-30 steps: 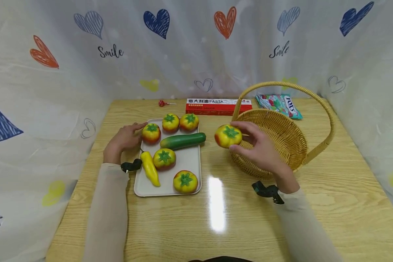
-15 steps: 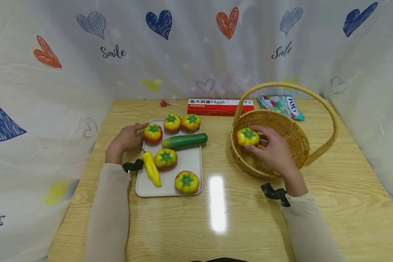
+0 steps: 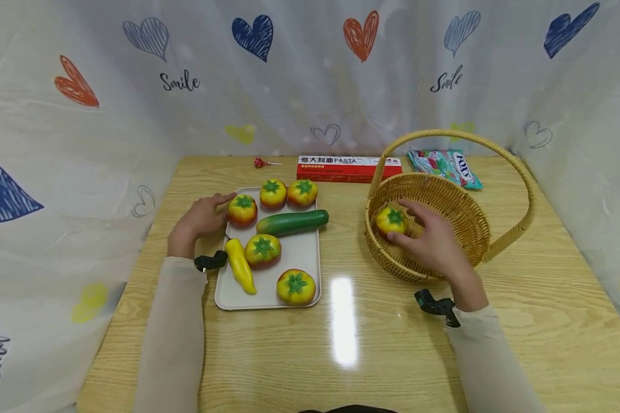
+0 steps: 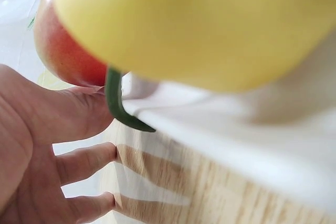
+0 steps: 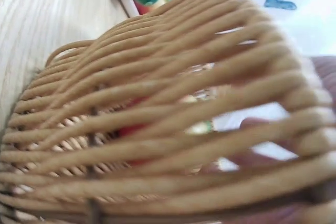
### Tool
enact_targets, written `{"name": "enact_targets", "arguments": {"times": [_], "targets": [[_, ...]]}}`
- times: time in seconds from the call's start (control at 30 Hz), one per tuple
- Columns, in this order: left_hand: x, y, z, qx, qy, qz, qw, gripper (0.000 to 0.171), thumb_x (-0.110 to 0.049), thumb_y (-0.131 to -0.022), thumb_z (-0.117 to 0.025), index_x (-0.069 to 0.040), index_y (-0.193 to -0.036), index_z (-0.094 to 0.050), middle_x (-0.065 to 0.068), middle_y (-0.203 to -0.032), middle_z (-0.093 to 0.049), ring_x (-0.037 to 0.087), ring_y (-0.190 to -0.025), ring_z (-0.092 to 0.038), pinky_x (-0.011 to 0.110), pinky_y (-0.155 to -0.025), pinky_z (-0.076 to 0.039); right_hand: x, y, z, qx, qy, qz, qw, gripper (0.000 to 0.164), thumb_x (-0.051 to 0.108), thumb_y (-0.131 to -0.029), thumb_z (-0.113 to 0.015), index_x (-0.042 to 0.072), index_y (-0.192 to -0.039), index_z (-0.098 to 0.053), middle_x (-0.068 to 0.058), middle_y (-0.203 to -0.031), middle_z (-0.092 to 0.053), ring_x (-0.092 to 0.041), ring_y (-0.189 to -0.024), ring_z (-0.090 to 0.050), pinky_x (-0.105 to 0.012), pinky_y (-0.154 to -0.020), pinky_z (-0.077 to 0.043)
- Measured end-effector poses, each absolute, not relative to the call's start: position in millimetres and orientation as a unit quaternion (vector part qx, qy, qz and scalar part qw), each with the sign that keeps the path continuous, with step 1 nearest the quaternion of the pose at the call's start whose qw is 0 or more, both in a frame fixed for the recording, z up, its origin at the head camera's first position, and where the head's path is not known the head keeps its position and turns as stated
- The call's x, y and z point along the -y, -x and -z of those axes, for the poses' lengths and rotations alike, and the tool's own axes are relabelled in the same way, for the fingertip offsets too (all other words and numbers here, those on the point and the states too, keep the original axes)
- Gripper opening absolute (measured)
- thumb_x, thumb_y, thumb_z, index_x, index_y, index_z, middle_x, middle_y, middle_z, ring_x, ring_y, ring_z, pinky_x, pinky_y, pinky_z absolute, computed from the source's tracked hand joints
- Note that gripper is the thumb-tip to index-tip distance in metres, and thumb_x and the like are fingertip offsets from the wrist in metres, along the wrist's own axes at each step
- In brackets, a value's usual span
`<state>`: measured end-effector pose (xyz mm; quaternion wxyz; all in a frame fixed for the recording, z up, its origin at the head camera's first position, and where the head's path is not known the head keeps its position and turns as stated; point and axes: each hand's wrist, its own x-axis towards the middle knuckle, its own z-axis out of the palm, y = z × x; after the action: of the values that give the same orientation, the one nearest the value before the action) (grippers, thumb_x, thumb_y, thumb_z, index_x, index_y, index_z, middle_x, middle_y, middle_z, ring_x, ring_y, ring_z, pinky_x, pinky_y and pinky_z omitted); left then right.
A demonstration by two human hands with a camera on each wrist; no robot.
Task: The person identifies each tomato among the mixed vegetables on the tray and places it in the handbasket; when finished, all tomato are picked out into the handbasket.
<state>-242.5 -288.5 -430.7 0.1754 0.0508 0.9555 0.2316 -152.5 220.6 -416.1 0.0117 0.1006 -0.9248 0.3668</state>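
Observation:
In the wicker basket [image 3: 475, 229], a yellow-red tomato [image 3: 391, 220] with a green star-shaped leaf top lies against the left inner wall. My right hand [image 3: 434, 238] reaches over the basket's near rim, thumb and fingers spread beside that tomato, with a gap at the upper fingers. The basket weave hides most of this in the right wrist view. My left hand [image 3: 198, 221] stays at the left edge of the white tray [image 3: 268, 292], fingers extended, next to another tomato [image 3: 242, 210]. In the left wrist view its fingertips [image 4: 107, 153] rest on the table.
The tray also bears a green cucumber [image 3: 291, 222], a long yellow pepper [image 3: 240, 267] and several more tomatoes [image 3: 295, 287]. Behind stand a lollipop [image 3: 260, 163], a red pasta box [image 3: 348, 170] and a teal candy bag [image 3: 444, 168]. The basket's tall handle [image 3: 527, 195] arches overhead.
My right hand has carried the tomato rightward from beside the basket and down into it. The fingers have since loosened and the tomato has tipped slightly. The left hand holds its place.

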Motion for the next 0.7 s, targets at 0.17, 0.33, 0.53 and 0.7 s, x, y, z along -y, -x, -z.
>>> {"name": "enact_targets", "arguments": {"times": [0.17,0.33,0.53,0.7], "targets": [[288,242,430,-0.955,-0.05,-0.231,0.18,0.065,-0.016,-0.109,-0.049,-0.019,-0.172,-0.036,0.032,-0.178,-0.02,0.062,-0.164,-0.012,0.076,-0.132,-0.009,-219,142,406,0.907,-0.128,-0.398,0.047,0.073,0.028,-0.093,-0.09,0.022,-0.158,-0.06,-0.012,-0.162,-0.06,-0.042,-0.147,-0.058,-0.062,-0.119,-0.049],[288,244,430,-0.955,-0.049,-0.228,0.185,0.065,-0.017,-0.11,-0.048,-0.019,-0.173,-0.034,0.032,-0.179,-0.018,0.062,-0.164,-0.01,0.077,-0.132,-0.008,-215,133,396,0.862,-0.192,-0.467,0.038,0.077,0.014,-0.089,-0.093,0.025,-0.158,-0.06,-0.004,-0.162,-0.06,-0.026,-0.153,-0.054,-0.029,-0.127,-0.044],[288,245,430,-0.955,-0.054,-0.229,0.183,0.065,-0.017,-0.11,-0.05,-0.019,-0.173,-0.034,0.033,-0.178,-0.017,0.061,-0.164,-0.013,0.077,-0.131,-0.012,-203,128,394,0.813,-0.264,-0.519,0.004,0.08,0.001,-0.083,-0.094,0.011,-0.155,-0.063,-0.011,-0.158,-0.065,-0.009,-0.148,-0.058,-0.018,-0.121,-0.044],[288,244,430,-0.954,-0.056,-0.232,0.181,0.065,-0.017,-0.11,-0.05,-0.019,-0.173,-0.035,0.034,-0.178,-0.017,0.061,-0.163,-0.016,0.076,-0.131,-0.014,-182,122,404,0.802,-0.295,-0.518,-0.032,0.074,0.008,-0.084,-0.094,0.014,-0.153,-0.066,-0.002,-0.154,-0.068,-0.014,-0.144,-0.064,-0.022,-0.12,-0.048]]}}
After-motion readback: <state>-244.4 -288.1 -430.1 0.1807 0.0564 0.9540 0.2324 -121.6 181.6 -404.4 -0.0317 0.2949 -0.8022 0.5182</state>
